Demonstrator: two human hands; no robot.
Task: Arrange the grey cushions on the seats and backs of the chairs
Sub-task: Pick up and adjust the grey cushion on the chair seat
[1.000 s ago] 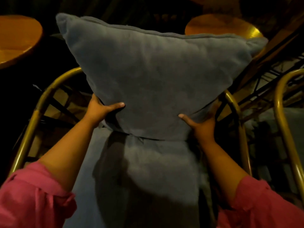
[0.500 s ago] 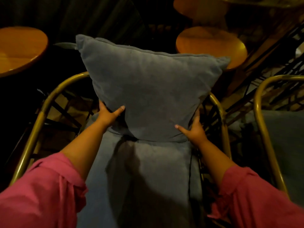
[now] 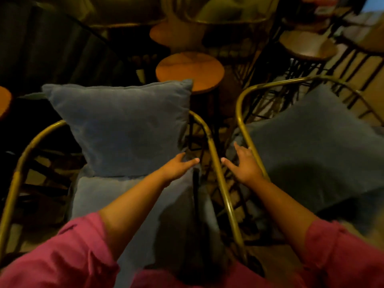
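Back cushion (image 3: pixel 124 129) is standing upright on the seat cushion (image 3: pixel 128 204). Left hand (image 3: pixel 178 168) and right hand (image 3: pixel 245 166) are hovering spread wide, holding nothing.

A narrow gap between the two brass chair frames (image 3: pixel 216 163) (image 3: pixel 243 129) leaves little passing room

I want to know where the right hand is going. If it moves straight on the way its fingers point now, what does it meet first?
Probably the grey cushion on the right-hand chair. The right hand, open, points up and slightly left, over that chair's brass frame. Depth is unclear, so it might touch the frame first.
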